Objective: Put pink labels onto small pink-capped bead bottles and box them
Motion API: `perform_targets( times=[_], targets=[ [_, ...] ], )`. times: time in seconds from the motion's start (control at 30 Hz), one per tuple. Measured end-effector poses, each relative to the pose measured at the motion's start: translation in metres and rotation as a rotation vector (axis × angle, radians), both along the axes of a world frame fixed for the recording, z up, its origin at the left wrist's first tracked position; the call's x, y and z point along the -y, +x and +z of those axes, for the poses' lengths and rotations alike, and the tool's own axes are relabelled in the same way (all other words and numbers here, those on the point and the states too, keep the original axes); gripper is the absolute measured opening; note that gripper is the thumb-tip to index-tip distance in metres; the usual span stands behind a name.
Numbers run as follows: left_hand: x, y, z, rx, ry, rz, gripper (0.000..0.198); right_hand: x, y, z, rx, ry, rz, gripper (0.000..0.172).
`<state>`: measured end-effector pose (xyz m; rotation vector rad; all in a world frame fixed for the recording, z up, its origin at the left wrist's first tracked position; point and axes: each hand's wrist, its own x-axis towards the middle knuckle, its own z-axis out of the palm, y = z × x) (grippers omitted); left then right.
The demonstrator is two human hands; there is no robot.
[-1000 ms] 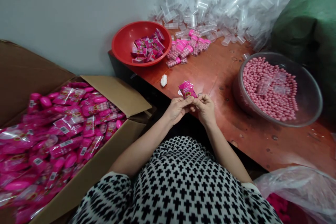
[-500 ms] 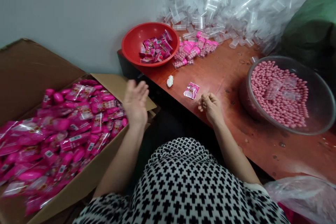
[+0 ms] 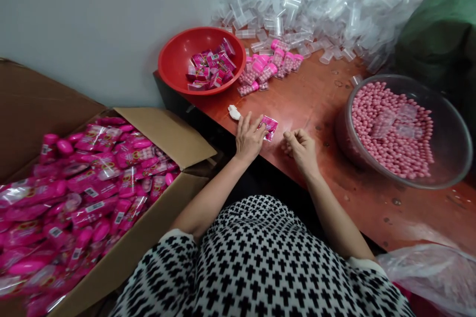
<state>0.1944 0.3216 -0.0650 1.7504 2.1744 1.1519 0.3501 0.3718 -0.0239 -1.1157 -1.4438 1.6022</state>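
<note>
A small pink printed packet (image 3: 270,128) lies flat on the reddish-brown table. My left hand (image 3: 248,139) reaches over the table's edge with its fingers spread, the fingertips at the packet's left side. Just right of the packet, my right hand (image 3: 303,149) rests with thumb and fingers curled together; whatever they may hold is hidden. A crumpled white lump (image 3: 234,112) sits just beyond my left fingers. Farther back lie several clear vials with pink caps (image 3: 261,70), filled with pink beads.
A red bowl (image 3: 169,67) of pink packets stands at the back left. On the right is a clear tub (image 3: 451,143) of pink beads. Loose empty vials (image 3: 293,5) pile up behind. Left of the table, an open cardboard box (image 3: 163,129) holds pink packaged goods.
My left hand has moved right, from above the box's edge to the packet on the table. My right hand has hardly moved. The camera view has shifted slightly.
</note>
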Motion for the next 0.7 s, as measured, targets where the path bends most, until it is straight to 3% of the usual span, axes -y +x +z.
perform_targets(
  times=[0.1,0.23,0.33,0.47,0.57,0.7],
  targets=[
    [0.003,0.007,0.006,0.029,0.058,-0.013,0.025,-0.010,-0.014,-0.008,-0.049,0.097,-0.041,0.034],
    [0.009,0.014,0.022,0.199,0.128,-0.035,0.027,-0.021,-0.027,-0.007,-0.129,0.046,0.017,0.039],
    [0.012,0.012,0.031,0.604,0.085,0.016,0.038,-0.025,-0.027,0.003,-0.125,0.048,0.061,0.037],
    [0.015,0.003,0.038,1.177,-0.106,0.012,0.037,-0.035,-0.027,0.016,0.006,0.128,0.339,0.033],
    [0.020,-0.004,0.041,1.312,-0.122,0.082,0.037,-0.061,-0.048,0.022,0.225,0.357,0.388,0.026],
    [0.031,-0.013,0.040,1.404,-0.144,0.171,0.034,-0.117,-0.113,0.026,0.575,0.886,0.232,0.030]
  ],
)
